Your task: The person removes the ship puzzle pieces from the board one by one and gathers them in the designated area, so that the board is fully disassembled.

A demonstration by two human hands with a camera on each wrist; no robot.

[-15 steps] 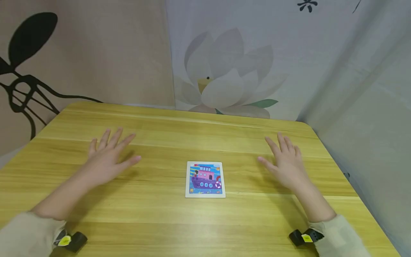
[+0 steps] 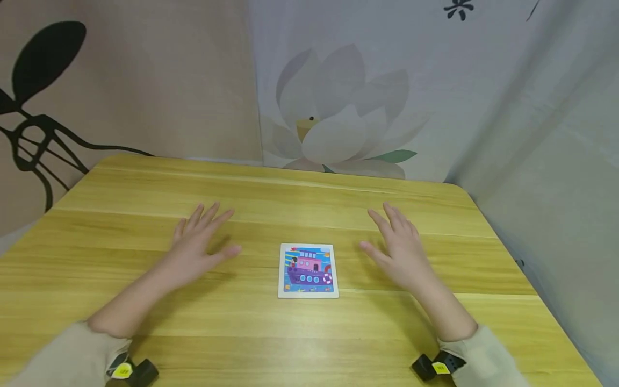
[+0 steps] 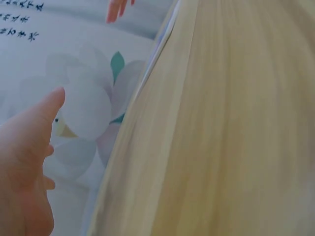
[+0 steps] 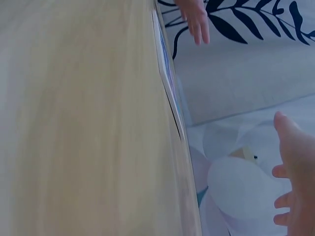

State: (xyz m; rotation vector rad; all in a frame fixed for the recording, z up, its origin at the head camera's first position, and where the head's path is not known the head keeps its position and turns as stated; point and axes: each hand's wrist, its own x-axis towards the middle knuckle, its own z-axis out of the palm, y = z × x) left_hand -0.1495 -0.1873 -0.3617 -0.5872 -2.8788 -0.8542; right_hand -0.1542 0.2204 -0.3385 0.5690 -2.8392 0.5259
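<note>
A square picture puzzle [image 2: 308,271] with a white border lies flat on the wooden table; it shows a pink and purple boat on blue water. To its left, my left hand [image 2: 195,250] hovers over the tabletop with fingers spread and thumb pointing toward the puzzle. My right hand [image 2: 398,250] is held on the other side, its fingers also spread and holding nothing. Both hands are apart from the puzzle. In the right wrist view the puzzle [image 4: 170,78] appears as a thin slab seen nearly edge-on, with my left hand [image 4: 195,19] beyond it.
The wooden table [image 2: 309,333] reaches back to a curtain [image 2: 193,80] printed with a lotus and dark leaves. A pale curtain [image 2: 556,134] hangs along the right side. Each sleeve cuff carries a black wrist camera [image 2: 142,372].
Both hands have moved inward toward the puzzle, the left one to the right and the right one to the left. The puzzle stays in place on the table.
</note>
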